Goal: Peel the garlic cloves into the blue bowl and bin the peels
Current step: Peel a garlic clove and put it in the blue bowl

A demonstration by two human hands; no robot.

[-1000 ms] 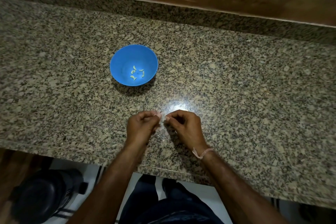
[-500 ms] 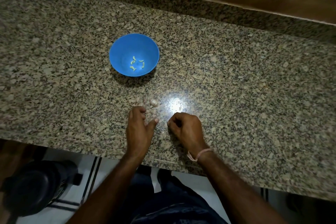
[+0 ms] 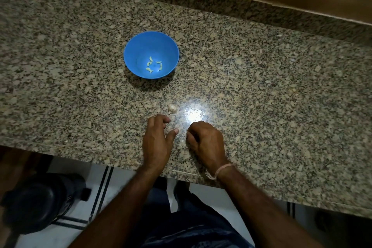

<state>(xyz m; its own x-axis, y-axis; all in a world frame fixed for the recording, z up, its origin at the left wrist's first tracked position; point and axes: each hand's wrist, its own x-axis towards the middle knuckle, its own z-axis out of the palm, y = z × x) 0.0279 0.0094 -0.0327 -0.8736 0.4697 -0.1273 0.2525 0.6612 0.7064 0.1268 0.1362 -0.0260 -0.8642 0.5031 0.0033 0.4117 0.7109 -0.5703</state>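
Slip risk: The garlic piece [image 3: 172,108] lay loose, nearer you than the blue bowl [image 3: 151,46]; rounded as it was, a careless nudge could have rolled it away.
Peel risk: Thin skins would likely have been lost against the speckle.
Left hand [image 3: 158,139]: nearer you than the bowl, fingers bent onto the stone, thumb apart, nothing visible in it.
Right hand [image 3: 205,139]: curled under; contents hidden, so you cannot tell.
Materials: smooth plastic bowl, glossy speckled granite counter [image 3: 261,86], small pale curved peeled cloves [image 3: 154,65] inside the bowl.
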